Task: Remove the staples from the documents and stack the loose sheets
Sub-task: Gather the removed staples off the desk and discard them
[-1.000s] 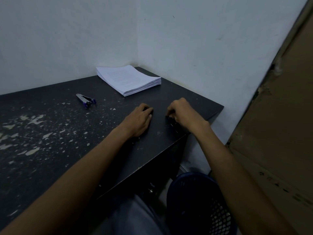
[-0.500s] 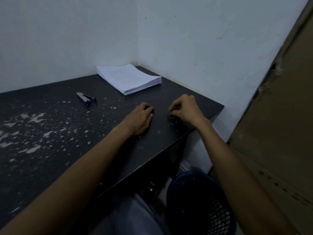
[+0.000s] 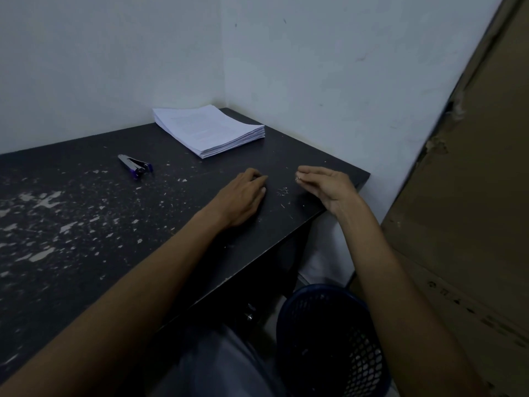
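A stack of white sheets [image 3: 210,129] lies at the far corner of the dark desk [image 3: 86,224]. A grey and purple staple remover [image 3: 135,165] rests to its left. A small heap of pulled staples [image 3: 282,191] sits between my hands. My left hand [image 3: 243,196] lies palm down on the desk, holding nothing. My right hand [image 3: 326,186] hovers just above the desk near its right edge, fingertips pinched on a small glinting staple.
White walls meet behind the stack. A dark blue mesh waste bin [image 3: 332,339] stands on the floor below the desk's right front corner. A brown board [image 3: 472,224] leans at the right. The desk surface is scratched and flecked.
My right hand has lifted off the desk and turned sideways, uncovering the staple heap. My left hand has stayed in place.
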